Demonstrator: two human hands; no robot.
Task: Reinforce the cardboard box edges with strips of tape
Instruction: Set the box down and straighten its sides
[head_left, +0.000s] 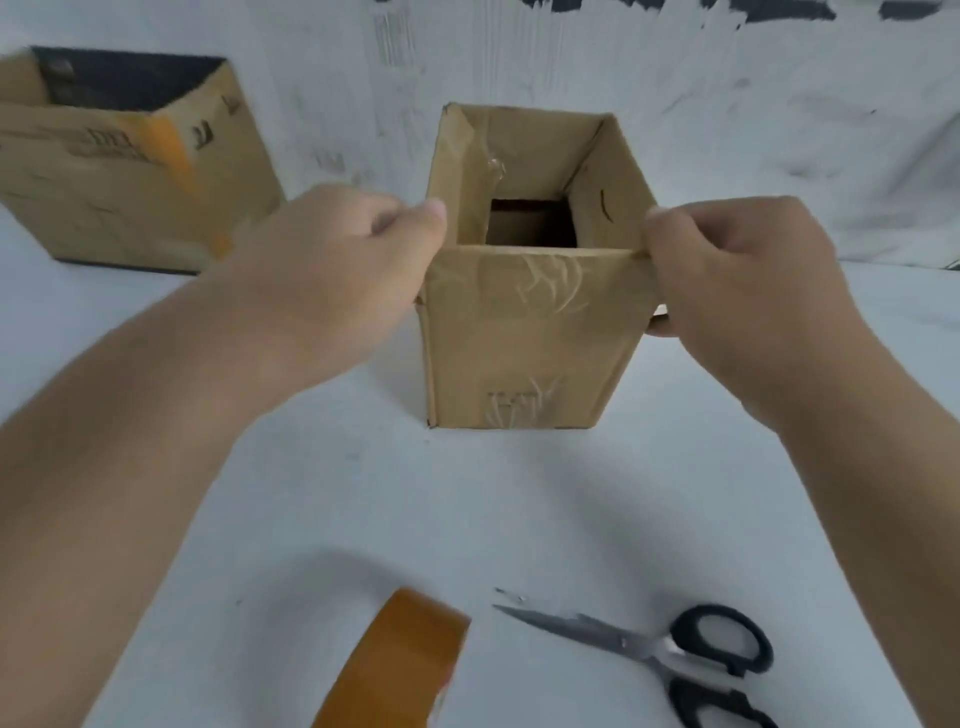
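Two tools lie nearest on the white desk: a brown tape roll and, right of it, black-handled scissors. Beyond, the open cardboard box stands upright mid-desk. The right hand pinches a tape strip along the near top edge; the left hand, fingers curled, steadies the left corner. Next, probably, wrap and press the loose end around the right corner. A second box sits far left.

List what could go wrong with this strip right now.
The tape along the box front rim is already wrinkled; more pressing may set creases. The right hand pinches a free end past the corner, which might fold askew. The light, open box could tip, since the left hand only steadies its corner.
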